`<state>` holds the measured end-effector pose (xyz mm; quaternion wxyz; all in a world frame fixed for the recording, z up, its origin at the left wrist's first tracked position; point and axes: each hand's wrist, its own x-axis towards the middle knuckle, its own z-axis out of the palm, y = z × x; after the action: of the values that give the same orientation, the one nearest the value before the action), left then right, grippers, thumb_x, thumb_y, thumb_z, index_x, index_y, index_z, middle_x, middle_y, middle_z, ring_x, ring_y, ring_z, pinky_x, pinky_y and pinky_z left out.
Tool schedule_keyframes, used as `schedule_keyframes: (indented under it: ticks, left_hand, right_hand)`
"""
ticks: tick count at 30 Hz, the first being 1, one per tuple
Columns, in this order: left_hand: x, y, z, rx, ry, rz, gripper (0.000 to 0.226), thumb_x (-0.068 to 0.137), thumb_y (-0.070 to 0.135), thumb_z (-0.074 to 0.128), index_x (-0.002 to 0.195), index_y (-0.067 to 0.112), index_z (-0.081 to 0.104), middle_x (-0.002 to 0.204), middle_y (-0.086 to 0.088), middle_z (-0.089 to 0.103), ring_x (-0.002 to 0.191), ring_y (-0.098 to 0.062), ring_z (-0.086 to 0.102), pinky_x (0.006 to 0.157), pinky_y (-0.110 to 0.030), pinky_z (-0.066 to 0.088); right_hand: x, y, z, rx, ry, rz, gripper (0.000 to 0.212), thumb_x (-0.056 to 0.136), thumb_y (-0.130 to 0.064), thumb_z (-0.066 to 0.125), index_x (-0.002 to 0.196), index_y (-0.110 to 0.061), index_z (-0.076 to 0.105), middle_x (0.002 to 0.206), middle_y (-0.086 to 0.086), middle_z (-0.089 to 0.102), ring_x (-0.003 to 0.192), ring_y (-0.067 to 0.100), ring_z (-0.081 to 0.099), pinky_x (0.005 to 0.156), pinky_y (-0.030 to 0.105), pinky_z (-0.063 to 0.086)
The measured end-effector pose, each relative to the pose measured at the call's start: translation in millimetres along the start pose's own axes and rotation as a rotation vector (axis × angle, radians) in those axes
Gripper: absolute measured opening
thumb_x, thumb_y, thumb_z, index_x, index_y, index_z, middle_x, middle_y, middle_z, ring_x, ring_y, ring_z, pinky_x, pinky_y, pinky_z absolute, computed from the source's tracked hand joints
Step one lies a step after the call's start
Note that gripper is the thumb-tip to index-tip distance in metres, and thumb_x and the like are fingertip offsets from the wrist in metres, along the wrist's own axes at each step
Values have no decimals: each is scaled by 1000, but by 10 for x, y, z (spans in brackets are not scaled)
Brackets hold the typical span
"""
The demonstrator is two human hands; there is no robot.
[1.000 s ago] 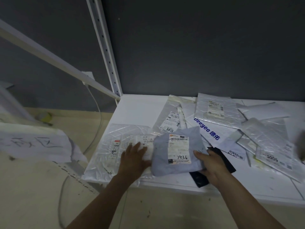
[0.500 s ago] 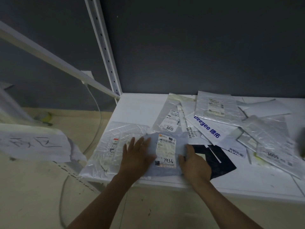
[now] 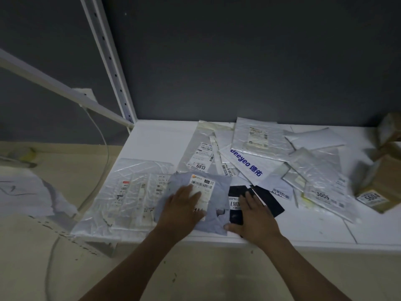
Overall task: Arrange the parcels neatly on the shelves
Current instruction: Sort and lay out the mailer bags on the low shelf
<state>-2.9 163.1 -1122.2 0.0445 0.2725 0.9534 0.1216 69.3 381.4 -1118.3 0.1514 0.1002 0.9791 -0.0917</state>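
Messy mailers [image 3: 249, 166] pile up center-right, cardboard box [image 3: 382, 185] far right. Left hand [image 3: 182, 207] flat, fingers straight, on grey parcel [image 3: 221, 187]; right hand [image 3: 258, 216] flat on black parcel [image 3: 269, 198]. White shelf [image 3: 156, 140], dark wall [image 3: 238, 61].

single head-worn wide-angle view, angled forward and down, close over white shelf [image 3: 156, 144]

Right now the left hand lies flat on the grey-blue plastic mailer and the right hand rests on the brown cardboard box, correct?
No: the head view shows the right hand on the flat black plastic parcel, not the box. The left hand does lie flat on the grey-blue mailer.
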Motion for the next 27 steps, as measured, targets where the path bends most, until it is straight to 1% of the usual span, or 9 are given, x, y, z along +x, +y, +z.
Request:
schedule_keyframes:
  ticks: [5, 10, 15, 18, 20, 22, 24, 25, 27]
  left_hand:
    - [-12, -59, 105, 178, -35, -37, 65, 71, 61, 42, 112, 20, 70, 126, -12, 64, 112, -32, 64, 76, -51, 54]
    - [65, 21, 130, 206, 26, -48, 64, 53, 51, 83, 106, 16, 72, 120, -16, 66, 106, -37, 65, 71, -55, 54]
    - [111, 124, 112, 218, 37, -6, 63, 73, 58, 42, 109, 15, 71, 127, -17, 62, 114, -41, 60, 83, -62, 48]
    - [103, 176, 122, 224, 14, 16, 62, 77, 60, 38, 115, 22, 68, 130, -13, 60, 118, -37, 58, 86, -60, 48]
    - [87, 156, 180, 240, -1, 31, 62, 79, 63, 38, 116, 24, 68, 131, -12, 60, 119, -37, 58, 86, -59, 48]
    - [78, 126, 232, 227, 5, 49, 63, 79, 64, 37, 117, 23, 67, 132, -12, 59, 120, -39, 56, 87, -61, 46]
    - [70, 161, 234, 194, 20, 42, 63, 80, 62, 38, 117, 21, 68, 133, -14, 58, 123, -41, 53, 91, -62, 44]
    - [74, 201, 213, 172, 43, 41, 62, 81, 60, 38, 115, 19, 69, 133, -15, 58, 123, -42, 53, 93, -62, 43]
    - [115, 287, 197, 101, 67, 36, 59, 84, 57, 37, 107, 15, 72, 127, -17, 61, 119, -43, 56, 93, -61, 44]
  right_hand:
    - [-39, 203, -35, -27, 149, 111, 68, 96, -52, 41, 151, -16, 23, 161, 3, 16, 146, 17, 20, 111, 35, 30]
    - [-102, 299, -161, -101, 277, 130, 30, 96, -28, 42, 124, -22, 54, 125, -1, 57, 106, 20, 61, 73, 27, 47]
    - [-185, 387, -229, -158, 311, 46, 40, 90, -59, 48, 101, -27, 66, 106, -5, 63, 93, 16, 64, 68, 25, 42]
    - [-245, 517, -170, 0, 231, -132, 76, 66, -87, 45, 122, -38, 60, 137, -11, 51, 124, 10, 47, 93, 24, 35]
    - [-313, 586, -70, 24, 29, -256, 112, 48, -92, 40, 148, -45, 23, 157, -15, -1, 146, 8, -1, 116, 32, 4]
    - [-363, 668, 42, -53, -14, -339, 112, 53, -85, 42, 151, -43, 7, 155, -12, -18, 144, 10, -16, 118, 38, -4]
    - [-397, 728, 63, -64, 166, -415, 82, 67, -63, 57, 144, -39, 38, 156, -3, 28, 142, 16, 31, 112, 38, 34]
    - [-424, 753, 41, -15, 280, -440, 61, 70, -47, 62, 130, -36, 57, 137, -4, 56, 122, 14, 57, 93, 32, 53]
    - [-502, 762, -66, 34, 501, -452, 36, 73, -32, 54, 104, -34, 73, 98, -12, 74, 82, 9, 71, 57, 18, 54]
